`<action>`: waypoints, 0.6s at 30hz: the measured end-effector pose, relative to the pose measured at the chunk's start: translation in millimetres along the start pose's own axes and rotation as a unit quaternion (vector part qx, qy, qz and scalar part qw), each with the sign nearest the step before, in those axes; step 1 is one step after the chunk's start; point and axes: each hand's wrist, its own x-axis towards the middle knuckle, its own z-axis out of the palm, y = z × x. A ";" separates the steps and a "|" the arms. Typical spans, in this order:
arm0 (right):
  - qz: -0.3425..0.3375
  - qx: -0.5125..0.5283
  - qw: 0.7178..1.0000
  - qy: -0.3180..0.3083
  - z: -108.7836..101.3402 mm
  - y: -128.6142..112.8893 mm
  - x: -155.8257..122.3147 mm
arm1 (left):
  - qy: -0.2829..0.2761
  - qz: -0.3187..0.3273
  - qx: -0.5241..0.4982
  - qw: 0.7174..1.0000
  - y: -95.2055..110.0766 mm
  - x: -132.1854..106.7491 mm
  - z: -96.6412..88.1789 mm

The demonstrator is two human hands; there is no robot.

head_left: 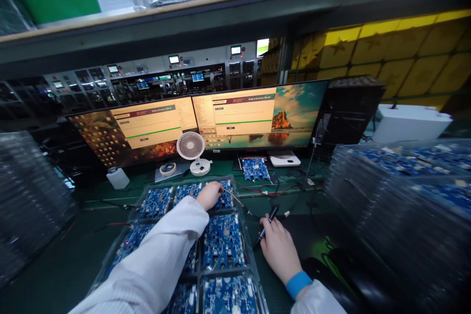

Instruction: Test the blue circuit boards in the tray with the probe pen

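My left hand (209,196) is over the far right compartment of a clear plastic tray (253,267) that holds several blue circuit boards (223,238). Its fingers are pinched on the end of a thin cable (235,197), just above the far right circuit board (225,200). That cable runs right and forward, towards a small white connector. Just right of the tray, my right hand (278,248) is closed around a black marker pen (273,213), which tilts up and away. A blue band (298,284) circles my right wrist. My left sleeve covers part of the middle boards.
Two monitors (235,132) stand behind a small white fan (190,147). Near them are a roll of tape (168,169), a white bottle (117,177) and another circuit board (255,169). Stacked trays (390,216) rise at the right, more (31,206) at the left. Red wires (272,191) cross the bench.
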 end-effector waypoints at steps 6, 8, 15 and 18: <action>0.000 0.003 1.000 0.005 1.3 1.8 -0.3 | 0.095 -0.047 0.035 0.994 -7.5 -22.5 -19.7; 0.001 0.006 1.000 0.007 1.1 1.8 -0.8 | 0.076 -0.092 0.030 0.992 -15.2 -28.8 -30.2; 0.007 0.014 1.000 0.016 0.3 1.6 -2.8 | -0.043 -0.177 -0.050 0.982 -39.1 -46.2 -81.9; 0.008 0.018 1.000 0.020 -1.0 1.3 -3.2 | -0.071 -0.192 -0.142 0.969 -39.8 -49.8 -100.2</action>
